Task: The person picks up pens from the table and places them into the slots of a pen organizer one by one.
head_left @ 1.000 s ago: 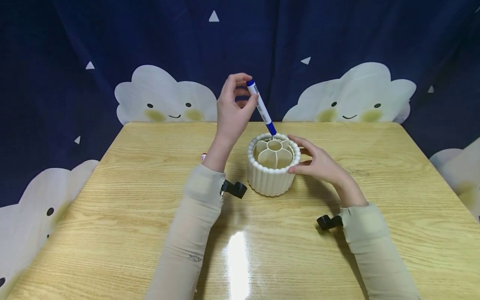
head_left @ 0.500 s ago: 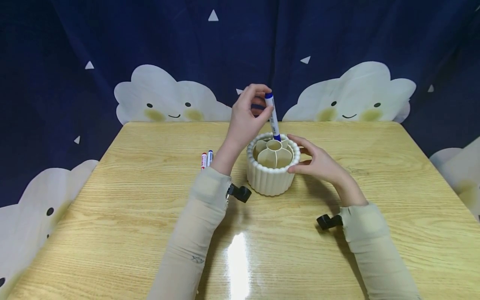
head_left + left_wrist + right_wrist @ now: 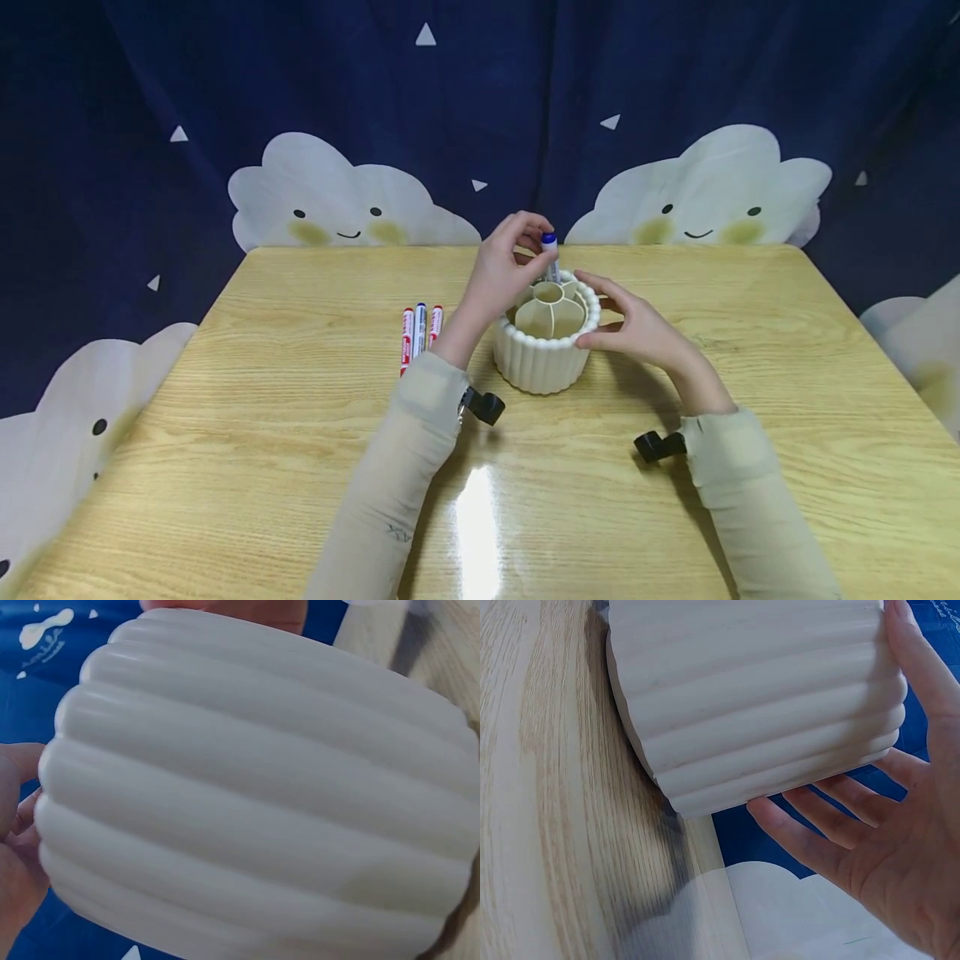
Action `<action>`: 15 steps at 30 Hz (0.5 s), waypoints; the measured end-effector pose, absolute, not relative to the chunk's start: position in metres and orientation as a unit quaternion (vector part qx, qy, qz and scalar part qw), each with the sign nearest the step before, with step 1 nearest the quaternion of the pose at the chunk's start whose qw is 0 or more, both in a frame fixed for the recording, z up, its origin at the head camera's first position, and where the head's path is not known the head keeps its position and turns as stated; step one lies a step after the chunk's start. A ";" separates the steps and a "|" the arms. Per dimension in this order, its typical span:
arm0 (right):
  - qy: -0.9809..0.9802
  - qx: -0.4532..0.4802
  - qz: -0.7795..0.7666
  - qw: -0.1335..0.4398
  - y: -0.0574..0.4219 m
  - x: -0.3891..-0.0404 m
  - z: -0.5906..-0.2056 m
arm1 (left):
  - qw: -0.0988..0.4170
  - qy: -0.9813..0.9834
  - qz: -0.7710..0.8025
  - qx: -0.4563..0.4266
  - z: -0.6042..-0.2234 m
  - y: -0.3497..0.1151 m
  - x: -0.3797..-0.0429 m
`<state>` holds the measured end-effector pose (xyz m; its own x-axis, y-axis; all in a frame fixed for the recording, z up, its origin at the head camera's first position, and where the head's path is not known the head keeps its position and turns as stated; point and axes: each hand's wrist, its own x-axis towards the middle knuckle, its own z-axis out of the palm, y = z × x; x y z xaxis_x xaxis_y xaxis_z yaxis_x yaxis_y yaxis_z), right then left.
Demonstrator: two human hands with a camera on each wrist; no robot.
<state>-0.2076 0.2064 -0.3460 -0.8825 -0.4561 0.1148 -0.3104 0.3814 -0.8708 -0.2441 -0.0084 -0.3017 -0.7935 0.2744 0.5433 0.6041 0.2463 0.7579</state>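
Observation:
A cream ribbed pen holder with a beaded rim and petal-shaped compartments stands upright on the table. My left hand pinches the top of a white marker with a blue cap, which stands nearly upright in a rear compartment, its lower part hidden inside. On the other side my right hand grips the holder near its rim, thumb in front and fingers behind. The right wrist view shows these fingers along the ribbed wall. In the left wrist view the ribbed wall fills most of the picture.
Left of the holder several markers lie side by side on the wooden table, among them a red-and-white marker and a white marker with a blue cap. My left forearm partly covers them. A dark blue curtain with clouds hangs behind.
My left hand has moved right and down, bringing the blue-capped marker from above the rim down into the holder. More of the markers on the table now show. My right hand stays put.

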 end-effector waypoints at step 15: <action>0.831 -0.227 -0.503 0.074 0.206 -0.207 -0.345 | 0.130 -0.791 -0.529 -0.278 -0.315 -0.007 -0.245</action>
<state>-0.2075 0.2062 -0.3447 -0.8855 -0.4524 0.1055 -0.3035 0.3913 -0.8688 -0.2451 -0.0067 -0.3154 -0.8113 0.3027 0.5001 0.5777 0.2847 0.7650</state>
